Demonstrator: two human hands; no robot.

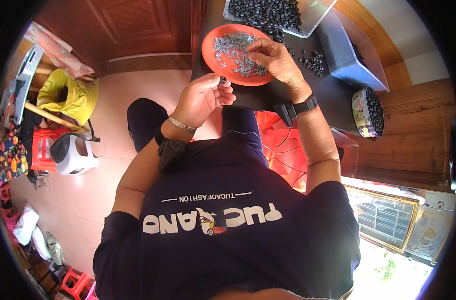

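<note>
My left hand [204,98] is turned palm up near the plate's front edge, its thumb and forefinger closed on a small round black part [222,79]. Over an orange-red plate [208,50] my right hand [277,59] is bent into a pinch, fingertips down at the pieces. Whatever sits between those fingertips is too small to make out. Many small silvery metal pieces [233,44], perhaps screws, are spread across the plate. A clear plastic bin [312,27] full of black parts [263,12] stands just beyond it. Loose black parts [313,62] lie on the dark table [333,95] at the right.
A bluish translucent bin [345,55] lies tilted at the table's right, some black parts inside. Nearer me stands a round tub [360,112] of black parts. Below the table is a red stool [285,150]. A yellow bag [63,95] and a white stool [75,155] are at the left.
</note>
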